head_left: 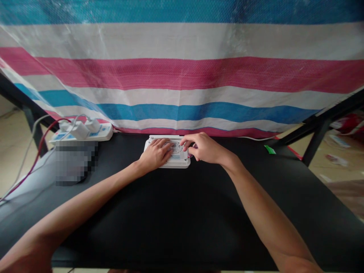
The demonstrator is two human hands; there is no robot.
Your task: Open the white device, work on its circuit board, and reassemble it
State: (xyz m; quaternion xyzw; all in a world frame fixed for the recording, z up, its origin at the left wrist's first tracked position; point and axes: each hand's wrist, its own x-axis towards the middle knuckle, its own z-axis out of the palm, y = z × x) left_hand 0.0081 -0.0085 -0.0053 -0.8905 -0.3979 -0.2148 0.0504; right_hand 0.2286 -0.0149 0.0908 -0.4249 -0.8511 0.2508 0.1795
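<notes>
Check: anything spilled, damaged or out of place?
No spill or damage shows. One oddity: a small green scrap lies near the far right corner of the black tabletop, apart from the white rectangular device under the left hand. The pixelated patch at left can't be judged.

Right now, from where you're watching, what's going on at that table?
A person has a white vented device, router-like, on the black table. The left hand lies over its left part. The right hand is at its right end, fingers curled; a small, mostly hidden thing shows by them, too unclear to name. A white power strip with plugs in it sits at the far left.
</notes>
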